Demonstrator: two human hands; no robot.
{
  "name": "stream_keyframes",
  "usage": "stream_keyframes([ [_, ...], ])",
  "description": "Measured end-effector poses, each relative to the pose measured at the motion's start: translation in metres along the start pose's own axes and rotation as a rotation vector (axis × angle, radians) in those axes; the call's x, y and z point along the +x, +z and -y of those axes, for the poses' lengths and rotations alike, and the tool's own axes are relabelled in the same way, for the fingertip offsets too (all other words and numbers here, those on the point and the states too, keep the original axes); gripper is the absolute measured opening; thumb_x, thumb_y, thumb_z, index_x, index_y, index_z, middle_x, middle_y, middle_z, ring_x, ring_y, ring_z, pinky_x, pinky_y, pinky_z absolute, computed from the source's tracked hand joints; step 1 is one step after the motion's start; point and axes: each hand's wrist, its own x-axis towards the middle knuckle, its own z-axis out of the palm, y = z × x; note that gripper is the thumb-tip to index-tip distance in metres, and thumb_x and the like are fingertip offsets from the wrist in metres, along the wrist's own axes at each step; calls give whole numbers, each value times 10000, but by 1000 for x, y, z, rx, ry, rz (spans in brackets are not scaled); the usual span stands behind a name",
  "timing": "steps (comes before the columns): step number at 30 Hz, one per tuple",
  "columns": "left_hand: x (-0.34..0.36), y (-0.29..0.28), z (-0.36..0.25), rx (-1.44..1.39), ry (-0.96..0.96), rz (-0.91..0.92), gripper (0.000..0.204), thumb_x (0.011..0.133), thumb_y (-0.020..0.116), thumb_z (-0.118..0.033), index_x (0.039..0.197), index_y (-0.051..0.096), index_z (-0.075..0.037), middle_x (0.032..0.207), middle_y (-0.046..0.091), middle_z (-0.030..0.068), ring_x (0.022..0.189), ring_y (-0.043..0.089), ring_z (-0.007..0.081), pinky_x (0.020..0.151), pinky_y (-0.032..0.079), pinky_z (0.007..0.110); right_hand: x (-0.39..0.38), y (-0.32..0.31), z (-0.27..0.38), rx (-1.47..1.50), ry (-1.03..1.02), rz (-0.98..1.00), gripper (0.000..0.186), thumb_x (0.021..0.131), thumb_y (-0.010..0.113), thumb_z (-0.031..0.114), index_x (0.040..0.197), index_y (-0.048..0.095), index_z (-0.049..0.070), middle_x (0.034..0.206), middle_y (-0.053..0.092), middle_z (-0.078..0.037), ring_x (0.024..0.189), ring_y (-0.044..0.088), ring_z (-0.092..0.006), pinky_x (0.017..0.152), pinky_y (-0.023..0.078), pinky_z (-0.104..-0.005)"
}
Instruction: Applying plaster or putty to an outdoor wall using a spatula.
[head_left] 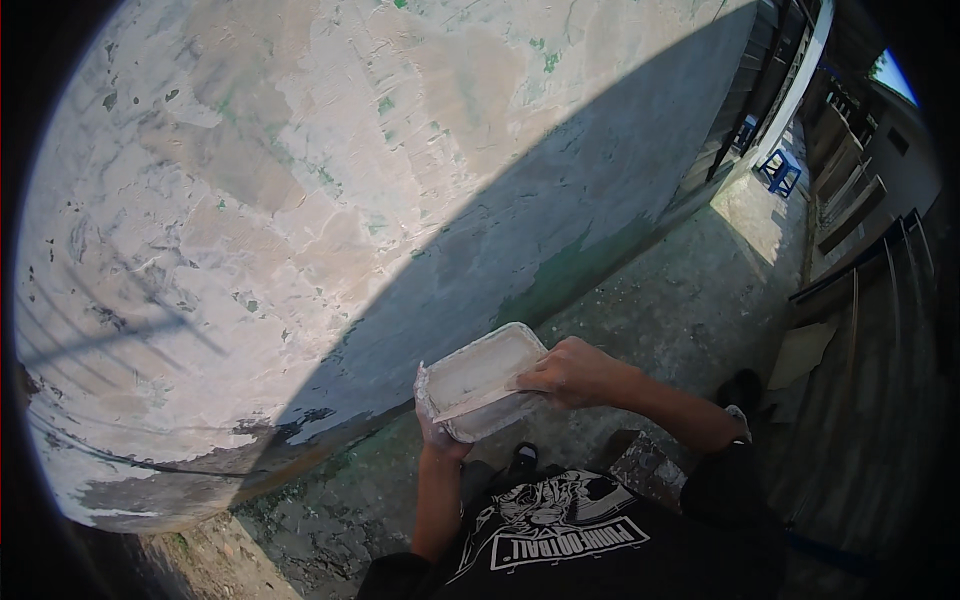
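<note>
A shallow rectangular white tray (pixel 490 362), smeared with pale plaster or putty, is held in front of my body. My left hand (pixel 438 432) grips it from beneath at its left end, the fingers partly hidden by the tray. Closed at the right side is my right hand (pixel 572 373), thumb and fingers pinching what looks like a flat, putty-coated scraper (pixel 482 403). Its straight edge crosses the tray's inside; its handle is hidden by the hand. Beyond the tray rises a wall (pixel 330 180) with patchy white and beige filler and green paint showing through.
A shadow edge runs diagonally over the wall. Stained concrete floor (pixel 680 300) follows its foot. Farther right stand a blue stool (pixel 780 175) and leaning boards (pixel 850 215). A plaster-spattered object (pixel 648 462) sits by my right side, next to a dark shoe (pixel 740 388).
</note>
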Motion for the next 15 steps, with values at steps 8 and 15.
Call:
stream_keyframes([
  [8, -11, -5, -11, 27, -35, 32, 762, 926, 319, -637, 1337, 444, -8, 1310, 518, 199, 1165, 538, 351, 995, 439, 476, 13, 25, 3, -21, -64, -250, 234, 715, 637, 97, 945, 644, 136, 835, 701, -77, 732, 683, -271, 587, 532, -364],
  [15, -20, -34, -22, -32, -17, 32, 783, 925, 314, -647, 1352, 425, 0, 1326, 504, 208, 1173, 533, 351, 1002, 436, 471, 20, 22, 24, -30, 74, 198, 351, 712, 671, 97, 1059, 654, 153, 1038, 704, -64, 869, 698, -224, 687, 578, -333],
])
